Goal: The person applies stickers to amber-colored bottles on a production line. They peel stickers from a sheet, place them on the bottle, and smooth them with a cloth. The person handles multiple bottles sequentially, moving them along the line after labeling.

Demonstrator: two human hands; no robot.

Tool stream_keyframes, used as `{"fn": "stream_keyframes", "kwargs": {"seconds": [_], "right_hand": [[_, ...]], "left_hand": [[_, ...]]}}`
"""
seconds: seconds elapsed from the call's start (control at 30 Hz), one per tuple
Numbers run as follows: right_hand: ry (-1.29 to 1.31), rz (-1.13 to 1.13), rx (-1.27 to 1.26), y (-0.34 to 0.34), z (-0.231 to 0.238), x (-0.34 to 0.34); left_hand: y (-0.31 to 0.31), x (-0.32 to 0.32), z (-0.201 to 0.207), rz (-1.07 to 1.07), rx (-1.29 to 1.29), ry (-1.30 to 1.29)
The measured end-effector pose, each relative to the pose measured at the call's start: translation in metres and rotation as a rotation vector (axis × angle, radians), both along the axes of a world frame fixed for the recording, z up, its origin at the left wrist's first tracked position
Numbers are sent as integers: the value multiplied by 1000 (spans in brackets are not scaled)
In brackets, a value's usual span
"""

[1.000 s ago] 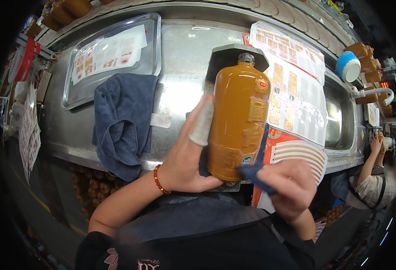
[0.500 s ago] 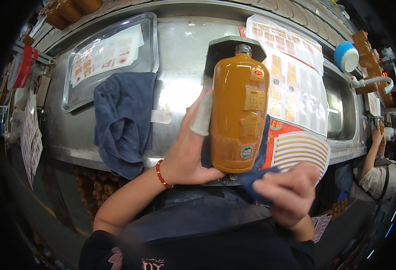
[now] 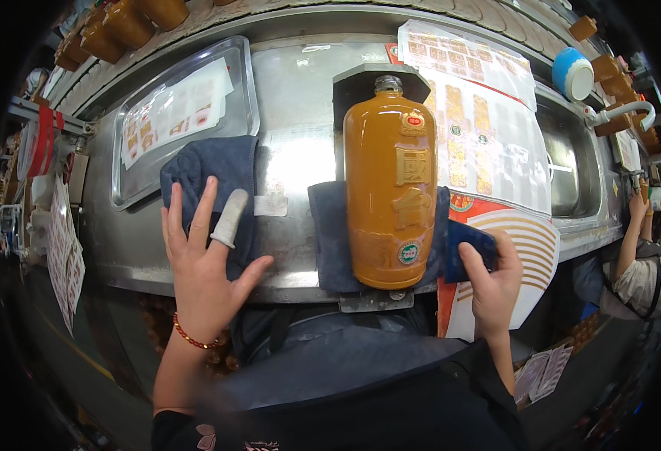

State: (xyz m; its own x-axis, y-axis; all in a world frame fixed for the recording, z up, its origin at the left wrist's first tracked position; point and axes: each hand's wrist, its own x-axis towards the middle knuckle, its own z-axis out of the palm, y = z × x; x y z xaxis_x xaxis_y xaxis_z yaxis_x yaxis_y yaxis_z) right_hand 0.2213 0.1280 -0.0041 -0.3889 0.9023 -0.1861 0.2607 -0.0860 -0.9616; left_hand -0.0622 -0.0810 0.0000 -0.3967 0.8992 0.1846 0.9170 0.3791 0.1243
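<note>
A glossy mustard-brown bottle [image 3: 383, 188] with a clear glass neck lies in front of me on a dark blue cloth pad [image 3: 332, 233], its neck pointing away. Gold raised lettering and a small green round decal decorate it. My left hand [image 3: 206, 267], a white finger cot on one finger, is spread over a crumpled dark blue towel [image 3: 214, 161] left of the bottle. To the bottle's right, my right hand [image 3: 496, 289] pinches a flat dark blue card-like scraper [image 3: 467, 248] between thumb and fingers.
A metal tray [image 3: 252, 98] with decal sheets stands at the far left. More decal sheets [image 3: 488, 158] and a red-edged sheet with gold arcs [image 3: 522, 248] lie right of the bottle, beside a sink [image 3: 571, 180]. A blue-and-white bowl [image 3: 573, 74] is behind. A co-worker [image 3: 638, 278] works at far right.
My left hand has let go of the bottle and moved left onto the towel. The bottle now shows slightly farther left. My right hand, with the scraper, has moved up beside the bottle.
</note>
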Motion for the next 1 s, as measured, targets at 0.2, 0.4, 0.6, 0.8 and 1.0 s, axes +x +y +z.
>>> {"fn": "stream_keyframes", "kwargs": {"seconds": [0.2, 0.4, 0.6, 0.8, 1.0], "right_hand": [[-49, 64, 127, 11, -17, 10], [242, -160, 204, 21, -3, 60], [362, -231, 149, 15, -9, 51], [342, -258, 132, 12, -9, 69], [336, -248, 136, 2, -10, 69]], "left_hand": [[-11, -34, -42, -60, 177, 7], [41, 21, 44, -198, 784, -518], [135, 80, 18, -828, 315, 56], [137, 73, 5, -1054, 364, 40], [128, 50, -1, -1102, 444, -59]]}}
